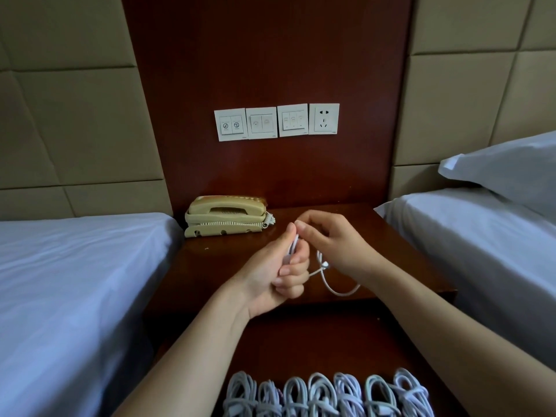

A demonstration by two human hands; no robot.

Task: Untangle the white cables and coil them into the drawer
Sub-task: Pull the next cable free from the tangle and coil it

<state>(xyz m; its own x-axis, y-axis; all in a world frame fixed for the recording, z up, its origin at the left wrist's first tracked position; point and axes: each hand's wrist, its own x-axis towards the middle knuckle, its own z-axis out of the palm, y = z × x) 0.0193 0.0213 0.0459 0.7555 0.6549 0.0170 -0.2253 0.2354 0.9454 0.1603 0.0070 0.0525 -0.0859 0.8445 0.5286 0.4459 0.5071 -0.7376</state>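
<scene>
Over the dark wooden nightstand (228, 266) my left hand (279, 272) grips a folded bundle of white cable (326, 278), fingers curled round it and thumb up. My right hand (334, 239) pinches the same cable just above the left thumb. A loose loop of the cable hangs between the hands and trails under my right wrist. At the bottom edge of the view, several coiled white cables (328, 395) lie side by side in the open drawer (301, 347).
A beige corded telephone (225, 218) sits at the back left of the nightstand. Beds with white sheets flank it, left (75, 281) and right (481, 242), with a pillow (511, 170) on the right one. Wall switches and a socket (276, 121) are on the wooden panel.
</scene>
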